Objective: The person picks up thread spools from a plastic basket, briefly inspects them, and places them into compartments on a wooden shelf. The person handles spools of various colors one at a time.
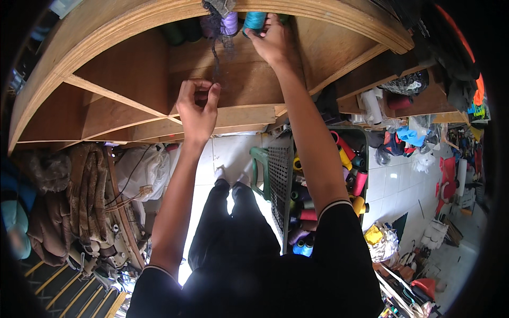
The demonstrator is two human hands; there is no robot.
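Note:
My right hand [272, 42] is closed around a teal thread spool [255, 22] in a compartment of the wooden shelf [238, 79]. Just left of it sits a lilac thread spool [229, 24], with several dark spools [183, 33] further left, partly in shadow. A tangle of dark thread [214, 29] hangs from the shelf's upper edge in front of the spools. Lower down, my left hand [197, 111] is raised with thumb and forefinger pinched at the lower end of the hanging dark strands.
Below my right arm stands a dark plastic crate [280, 185] filled with colourful thread spools [359, 183]. A green stool [260, 167] is beside it. White plastic bags [146, 169] and brown fabric [87, 191] hang at left. Assorted clutter [382, 238] covers the tiled floor at right.

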